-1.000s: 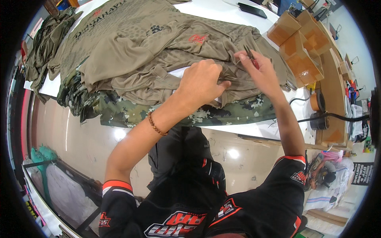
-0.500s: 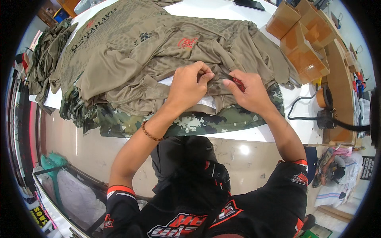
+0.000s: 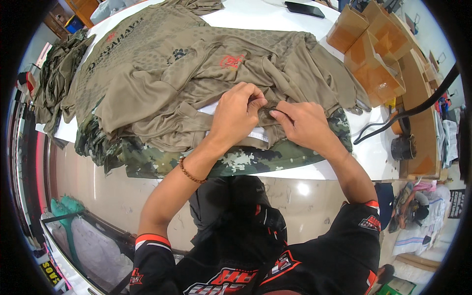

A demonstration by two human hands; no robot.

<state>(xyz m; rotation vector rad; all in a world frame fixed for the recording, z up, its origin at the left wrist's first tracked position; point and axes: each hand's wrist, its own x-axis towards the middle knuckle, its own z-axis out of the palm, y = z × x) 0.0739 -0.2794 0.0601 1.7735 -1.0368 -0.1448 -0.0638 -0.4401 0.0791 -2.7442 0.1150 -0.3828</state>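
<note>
Several olive-brown shirts (image 3: 142, 93) lie heaped on the white table, with a hexagon pattern and dark and red prints. My left hand (image 3: 238, 109) is closed, its thumb and fingertips pinching a fold of the top shirt near its hem. Just to its right, my right hand (image 3: 302, 123) is closed too, thumb against forefinger, close to the same fold. A small dark tip shows at its fingertips; the red-handled snips seen there earlier are otherwise hidden in the hand. Green camouflage cloth (image 3: 236, 160) lies under the shirts along the table's near edge.
Open cardboard boxes (image 3: 376, 73) stand at the right, with a black cable (image 3: 423, 107) and a dark round container (image 3: 404, 147) near them. A black phone (image 3: 305, 10) lies at the far edge. More dark garments (image 3: 59, 78) hang over the table's left side.
My right hand has turned over and moved slightly left and down, nearer my left hand. The red handle has gone out of sight. My left hand keeps its pinch.
</note>
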